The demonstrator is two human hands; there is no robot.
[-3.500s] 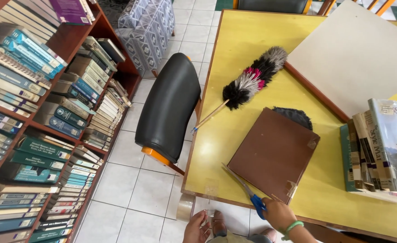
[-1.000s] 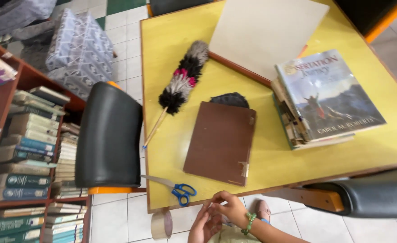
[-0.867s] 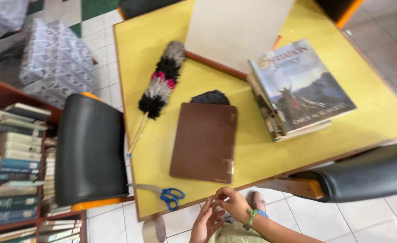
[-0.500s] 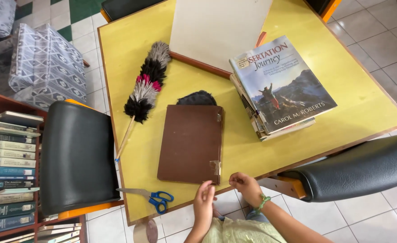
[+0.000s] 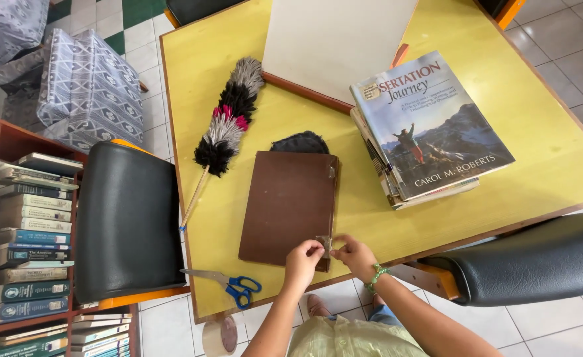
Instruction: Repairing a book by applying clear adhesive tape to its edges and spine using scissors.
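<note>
Both hands pinch a small strip of clear tape (image 5: 324,243) at the 5 o'clock corner of the brown book (image 5: 290,207): left hand (image 5: 302,260) and right hand (image 5: 355,255), fingertips closed. Scissors (image 5: 228,285) lie at 8 o'clock.

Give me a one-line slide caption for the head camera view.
Both hands, left hand and right hand, pinch a tape piece at the brown book corner.

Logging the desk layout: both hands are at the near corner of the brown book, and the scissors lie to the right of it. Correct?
Not quite. The head view shows the scissors left of the brown book, near the table's front edge. Both hands, left and right, are at its near corner.
</note>
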